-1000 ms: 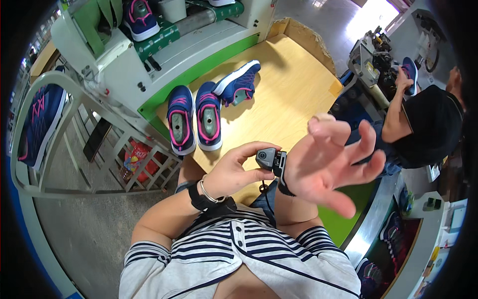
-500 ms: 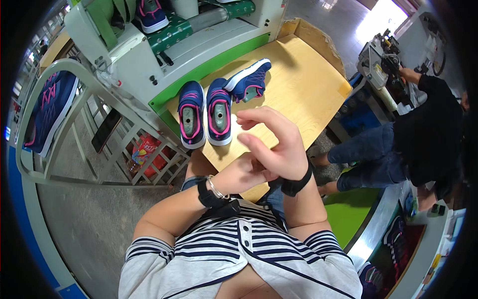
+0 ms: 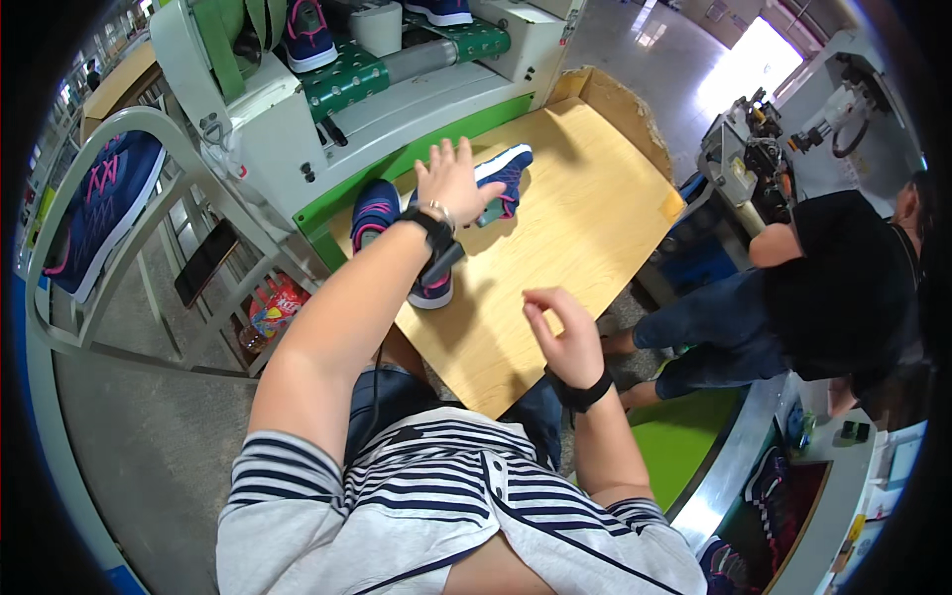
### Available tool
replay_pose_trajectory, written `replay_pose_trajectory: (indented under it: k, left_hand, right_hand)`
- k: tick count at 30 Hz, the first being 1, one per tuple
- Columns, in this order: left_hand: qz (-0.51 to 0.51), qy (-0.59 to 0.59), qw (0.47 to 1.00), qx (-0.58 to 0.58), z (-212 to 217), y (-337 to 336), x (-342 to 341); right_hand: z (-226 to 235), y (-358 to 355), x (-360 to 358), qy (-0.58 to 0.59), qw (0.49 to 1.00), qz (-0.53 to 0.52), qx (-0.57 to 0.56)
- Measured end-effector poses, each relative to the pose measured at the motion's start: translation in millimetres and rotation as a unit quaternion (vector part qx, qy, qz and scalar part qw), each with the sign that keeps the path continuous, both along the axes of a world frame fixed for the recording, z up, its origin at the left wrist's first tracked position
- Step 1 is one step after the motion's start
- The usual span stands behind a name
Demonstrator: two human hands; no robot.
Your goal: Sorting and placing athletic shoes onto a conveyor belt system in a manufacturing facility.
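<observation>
The left hand [image 3: 454, 180] is stretched forward over the wooden worktop [image 3: 585, 213], fingers spread wide and gripping nothing; its fingertips sit above a navy shoe [image 3: 504, 177] with pink trim that lies at the far side of the worktop, beside the green-and-white machine [image 3: 416, 94]. Whether the fingers touch that shoe cannot be told. A black wristband and a bracelet circle the wrist. Two more navy-and-pink shoes [image 3: 382, 223] lie side by side under the left forearm, partly hidden by it, near the worktop's left edge. The right hand [image 3: 565, 332] hovers over the near edge of the worktop, fingers loosely curled and empty, well apart from the shoes. A second person [image 3: 843, 288] in dark clothes works at a machine to the right.
</observation>
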State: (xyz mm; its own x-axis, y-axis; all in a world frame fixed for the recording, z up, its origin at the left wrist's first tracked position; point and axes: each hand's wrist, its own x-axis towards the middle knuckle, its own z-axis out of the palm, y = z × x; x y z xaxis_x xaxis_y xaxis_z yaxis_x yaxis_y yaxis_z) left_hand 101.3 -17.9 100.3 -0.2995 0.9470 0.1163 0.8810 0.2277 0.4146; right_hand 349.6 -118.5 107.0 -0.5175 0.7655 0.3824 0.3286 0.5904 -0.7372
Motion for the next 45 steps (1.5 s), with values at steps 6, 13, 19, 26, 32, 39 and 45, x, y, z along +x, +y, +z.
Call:
replay_pose_trajectory:
  k: [6,13,19,26,32,39,45]
  left_hand:
    - [-0.056,-0.008,0.994,-0.089,-23.5,29.6,-2.7]
    - [-0.131,-0.689,0.633,-0.327,-53.7,-47.4,53.1]
    - [-0.312,-0.435,0.792,-0.293,-14.5,-158.0,35.3]
    - [-0.154,-0.096,0.974,0.135,-15.7,-139.1,25.5]
    - [-0.119,0.074,0.990,0.008,-37.5,-102.1,39.0]
    - [-0.135,0.116,0.978,0.107,-60.0,-99.9,43.8]
    - [-0.139,0.165,0.969,0.123,-70.7,-102.9,43.7]
  right_hand:
    - [-15.2,-11.3,42.2,-0.025,0.997,-0.055,-0.056]
    - [-48.4,12.6,61.7,0.135,0.966,-0.183,-0.122]
    - [-84.7,20.7,19.4,0.107,0.971,-0.061,-0.203]
    - [-102.0,17.3,-43.5,0.166,0.958,0.049,-0.228]
    - [-52.9,122.4,-35.8,0.034,0.986,-0.024,-0.159]
    - [-79.1,316.6,-82.4,-0.137,0.983,-0.087,-0.083]
    - [-128.5,364.4,-142.5,-0.142,0.890,-0.014,-0.433]
